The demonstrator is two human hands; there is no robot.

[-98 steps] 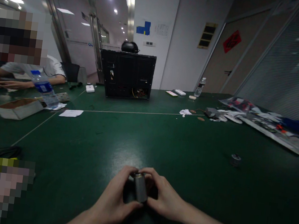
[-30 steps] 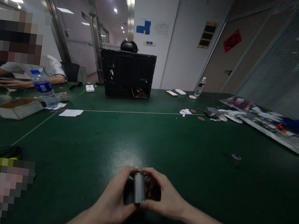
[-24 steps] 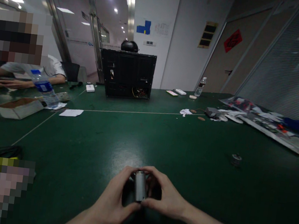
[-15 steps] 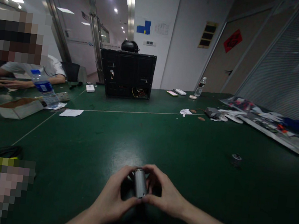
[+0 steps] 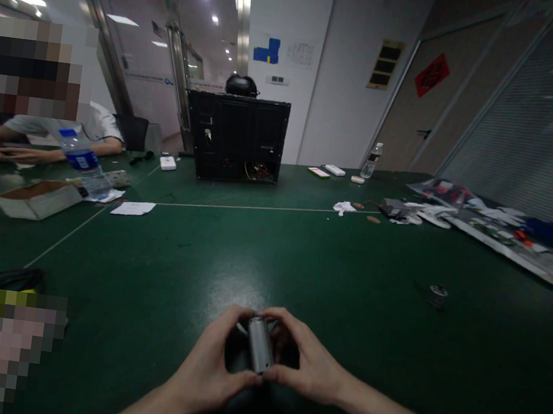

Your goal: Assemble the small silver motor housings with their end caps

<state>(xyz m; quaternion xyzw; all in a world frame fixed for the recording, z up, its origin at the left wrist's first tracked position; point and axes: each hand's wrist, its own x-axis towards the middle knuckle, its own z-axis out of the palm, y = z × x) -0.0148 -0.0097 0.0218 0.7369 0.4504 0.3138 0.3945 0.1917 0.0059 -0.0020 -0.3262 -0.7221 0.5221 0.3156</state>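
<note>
A silver metal cylinder (image 5: 260, 345), which looks like a small motor can, is held just above or on the green table (image 5: 187, 277); contact with the table cannot be made out. My left hand (image 5: 213, 354) grips it from the left, thumb at the near end and fingers at the far end. From the right, my right hand (image 5: 313, 359) closes round it in the same way, its thumb close to my left thumb. The cylinder leans with its far end to the left. Fingers hide both of its ends in part. A small round metal part (image 5: 437, 295) stands off to the right.
A black open-backed case (image 5: 237, 138) stands at the far side. To the left are an open box (image 5: 38, 199), a water bottle (image 5: 84, 167), paper (image 5: 132, 208) and a seated person's arms (image 5: 45, 155). A tray of parts (image 5: 518, 247) lies at right, cables (image 5: 3, 277) near left.
The cylinder has tipped slightly, its near end a little lower and showing more toward me. Both hands keep their hold almost in place. The view has shifted very slightly.
</note>
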